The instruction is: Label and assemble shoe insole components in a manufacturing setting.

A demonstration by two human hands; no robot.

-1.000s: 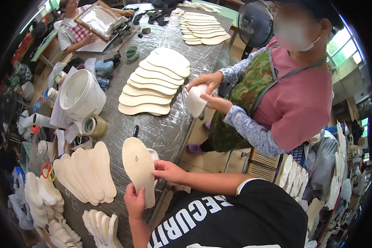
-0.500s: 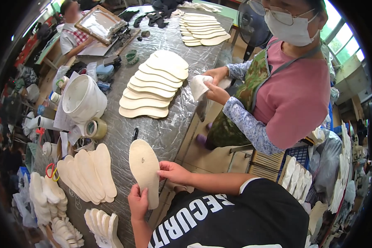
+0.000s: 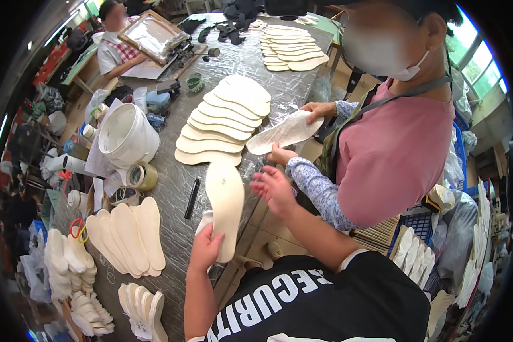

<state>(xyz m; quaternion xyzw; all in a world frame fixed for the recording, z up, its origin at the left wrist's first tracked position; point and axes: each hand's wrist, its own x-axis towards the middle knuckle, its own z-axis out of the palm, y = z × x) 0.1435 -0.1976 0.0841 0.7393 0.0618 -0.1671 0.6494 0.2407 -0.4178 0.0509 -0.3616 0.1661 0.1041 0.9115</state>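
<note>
My left hand (image 3: pixel 207 248) grips a cream insole (image 3: pixel 226 199) by its lower part, thumb on top, and holds it raised above the table's edge. A second whitish piece (image 3: pixel 204 221) shows partly behind it, mostly hidden. To the right of the insole, my right hand (image 3: pixel 273 191) is lifted with its fingers apart and somewhat blurred, holding nothing. Just beyond, a co-worker's two hands hold another off-white insole (image 3: pixel 286 131) flat. A black marker pen (image 3: pixel 192 199) lies on the table, left of my insole.
The table (image 3: pixel 171 191) has a shiny plastic cover. Overlapping insoles (image 3: pixel 211 142) lie ahead, with more (image 3: pixel 293 48) farther back. At left are fanned insoles (image 3: pixel 125 239), a white bucket (image 3: pixel 128 137), a tape roll (image 3: pixel 142 175) and scissors (image 3: pixel 78 230). A co-worker (image 3: pixel 393 154) stands close at right.
My right hand has let go of the insole and moved up and right. My left hand has brought the insole forward. The co-worker's folded white piece is now held out flat.
</note>
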